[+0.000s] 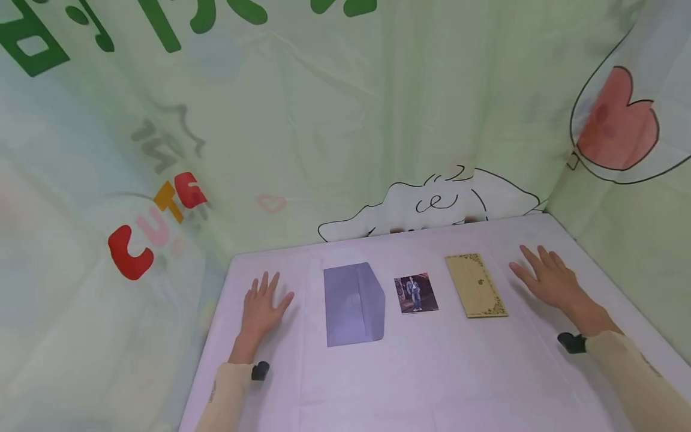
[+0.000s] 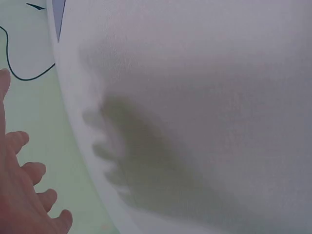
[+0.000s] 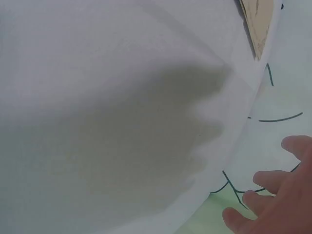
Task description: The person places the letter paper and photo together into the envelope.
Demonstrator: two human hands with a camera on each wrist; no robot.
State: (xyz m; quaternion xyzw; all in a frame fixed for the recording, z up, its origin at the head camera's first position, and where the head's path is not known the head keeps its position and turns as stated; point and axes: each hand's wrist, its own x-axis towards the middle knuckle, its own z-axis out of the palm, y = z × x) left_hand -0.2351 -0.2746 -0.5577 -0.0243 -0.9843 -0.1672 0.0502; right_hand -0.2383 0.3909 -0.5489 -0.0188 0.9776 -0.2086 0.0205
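Note:
My left hand (image 1: 261,309) is held over the left side of the table, fingers spread, holding nothing; the left wrist view shows its shadow on the cloth. To its right lies a purple envelope (image 1: 345,306) with its flap side open toward the right. A small photo (image 1: 415,293) of a standing person lies beside the envelope. Farther right is a flat wooden piece (image 1: 475,285), light-coloured with a dark ornamental border; its corner also shows in the right wrist view. My right hand (image 1: 552,285) hovers just right of the wooden piece, fingers apart, with nothing in it.
A pale pinkish-white cloth covers the table (image 1: 432,372). Printed curtains (image 1: 324,120) with green characters, cartoon shapes and coloured letters hang behind it and at both sides. Each wrist wears a dark device (image 1: 260,371) on a strap.

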